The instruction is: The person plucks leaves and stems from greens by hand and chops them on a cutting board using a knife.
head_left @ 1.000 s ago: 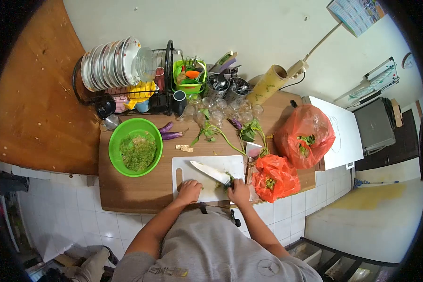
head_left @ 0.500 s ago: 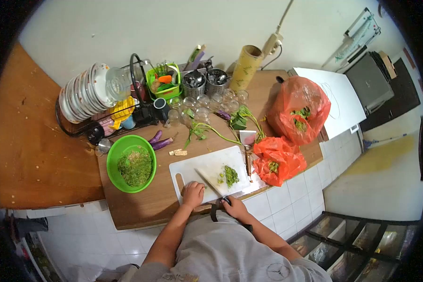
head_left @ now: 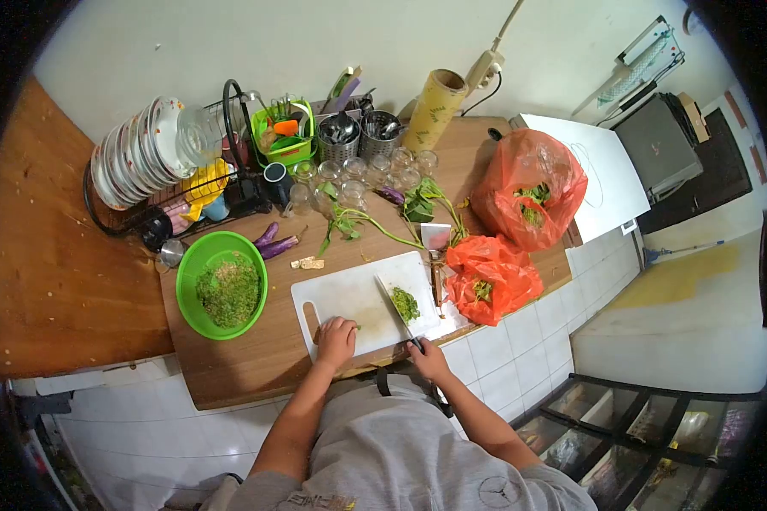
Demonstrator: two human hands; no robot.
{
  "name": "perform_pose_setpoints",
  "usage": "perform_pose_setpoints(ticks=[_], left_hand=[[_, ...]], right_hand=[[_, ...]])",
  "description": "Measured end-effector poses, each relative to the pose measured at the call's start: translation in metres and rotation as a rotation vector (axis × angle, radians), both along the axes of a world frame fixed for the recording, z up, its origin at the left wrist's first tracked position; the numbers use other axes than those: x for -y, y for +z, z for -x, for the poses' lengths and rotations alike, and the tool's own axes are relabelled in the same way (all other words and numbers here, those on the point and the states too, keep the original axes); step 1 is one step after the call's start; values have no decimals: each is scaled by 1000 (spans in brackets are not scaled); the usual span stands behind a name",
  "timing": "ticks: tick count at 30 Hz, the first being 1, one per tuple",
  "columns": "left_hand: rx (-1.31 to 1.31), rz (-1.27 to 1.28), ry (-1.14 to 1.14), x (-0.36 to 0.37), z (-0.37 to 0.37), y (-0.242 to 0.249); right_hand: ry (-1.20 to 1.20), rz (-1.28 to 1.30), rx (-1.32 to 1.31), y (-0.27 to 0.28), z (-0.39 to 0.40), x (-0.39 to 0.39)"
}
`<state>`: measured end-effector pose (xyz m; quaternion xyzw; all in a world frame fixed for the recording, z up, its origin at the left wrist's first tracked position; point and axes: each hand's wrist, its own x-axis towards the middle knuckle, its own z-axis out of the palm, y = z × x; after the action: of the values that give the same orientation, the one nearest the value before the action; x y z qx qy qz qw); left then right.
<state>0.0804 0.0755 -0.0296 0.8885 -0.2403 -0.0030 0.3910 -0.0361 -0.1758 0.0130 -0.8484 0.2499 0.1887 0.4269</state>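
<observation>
2 hands low: right hand (head_left: 426, 358) gripping knife (head_left: 398, 311).

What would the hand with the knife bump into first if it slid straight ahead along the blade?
Probably the chopped greens on the white cutting board: the right hand points the knife right beside that pile.

1. A three-pointed star in a ring, a car maker's emblem, shows in pale print on the person's grey shirt (head_left: 418, 460).
2. The pale lettering on the same shirt is too blurred to read.
</observation>
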Motion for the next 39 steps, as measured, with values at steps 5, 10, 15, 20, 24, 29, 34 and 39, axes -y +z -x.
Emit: perform_pose_setpoints(ticks=[5, 10, 15, 20, 24, 29, 34, 39], left_hand=[[-7, -109, 2, 10, 0, 5], [13, -128, -41, 30, -9, 5], [6, -81, -77, 32, -14, 2], [43, -79, -45, 34, -14, -2], [10, -88, -49, 32, -17, -2], [-39, -91, -79, 31, -18, 2], [-3, -121, -82, 32, -21, -2], [-12, -133, -97, 30, -21, 1]], right_hand=[[-13, 64, 84, -13, 2, -5], [-14, -75, 74, -7, -5, -27], [45, -101, 140, -14, -12, -39], [114, -21, 112, -6, -13, -44], [206, 93, 49, 17, -20, -44], [351, 199, -81, 32, -29, -55], [375, 277, -95, 31, -40, -67], [385, 289, -117, 22, -48, -68]])
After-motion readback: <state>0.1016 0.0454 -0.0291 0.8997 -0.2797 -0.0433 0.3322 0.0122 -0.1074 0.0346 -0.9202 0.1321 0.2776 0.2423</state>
